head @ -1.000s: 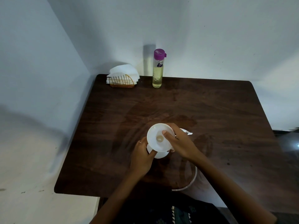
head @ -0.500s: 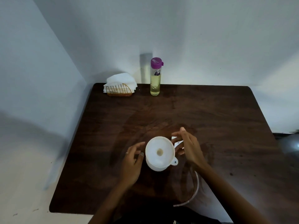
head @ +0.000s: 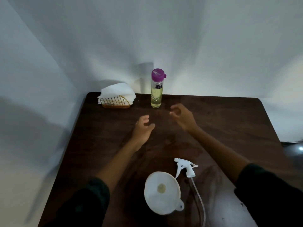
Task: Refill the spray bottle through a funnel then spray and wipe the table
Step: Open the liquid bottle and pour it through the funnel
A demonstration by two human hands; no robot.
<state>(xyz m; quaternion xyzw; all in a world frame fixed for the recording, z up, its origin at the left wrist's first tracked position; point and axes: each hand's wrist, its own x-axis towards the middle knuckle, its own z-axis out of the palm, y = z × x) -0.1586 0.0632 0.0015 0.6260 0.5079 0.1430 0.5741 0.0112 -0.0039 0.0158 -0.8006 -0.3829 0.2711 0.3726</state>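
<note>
A white funnel (head: 162, 192) stands near the front of the dark wooden table (head: 229, 122); what it sits in is hidden beneath it. Beside it lies the white spray head (head: 186, 167) with its clear tube trailing toward the front edge. At the back stands a clear bottle (head: 156, 92) of yellowish liquid with a purple cap. My left hand (head: 143, 128) and my right hand (head: 182, 117) hover over the table short of that bottle, fingers loosely curled, both holding nothing.
A gold wire holder of white napkins (head: 116, 97) sits at the back left corner. White walls close in behind and to the left of the table. The table's right edge borders a dark floor area.
Both hands let go of the funnel and moved away from it toward the purple-capped bottle at the back. The camera tilted up, so the funnel and spray head now appear lower.
</note>
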